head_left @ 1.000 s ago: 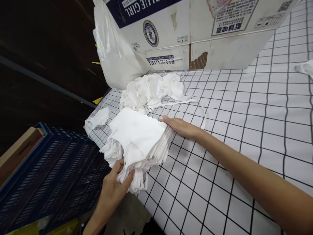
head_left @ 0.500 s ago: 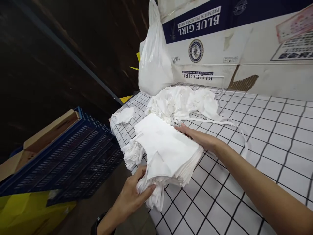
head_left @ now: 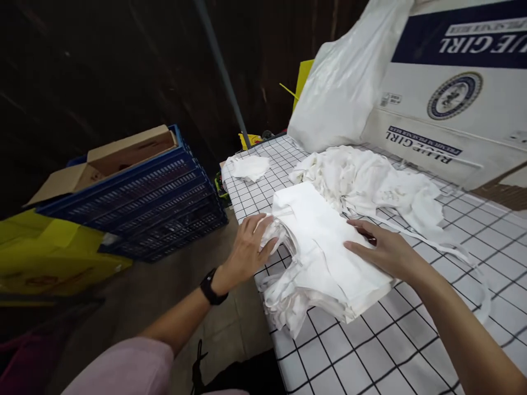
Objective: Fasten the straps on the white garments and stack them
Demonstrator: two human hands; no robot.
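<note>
A thick stack of white cloth pieces [head_left: 321,230] lies on the table, its layers showing along the lower right edge and bunched ends hanging at the left. My left hand [head_left: 251,244] curls around the bunched cloth at the stack's upper left. On the right side, my right hand [head_left: 382,249] touches the stack's edge and top, thumb and fingers apart. Just behind the stack lies a crumpled heap of white cloth [head_left: 362,178], with a long white strip [head_left: 436,245] trailing from it to the right.
A black-and-white checked cloth [head_left: 329,356] covers the table. A small white piece [head_left: 250,167] lies at its far left corner. Behind stand a full white plastic bag [head_left: 337,93] and a printed carton [head_left: 436,131]. Stacked blue crates [head_left: 152,203] and a yellow bag [head_left: 61,258] are left.
My view has swung left. My left hand has moved from the stack's near bunched end up to its far left one. My right hand has shifted nearer along the right edge.
</note>
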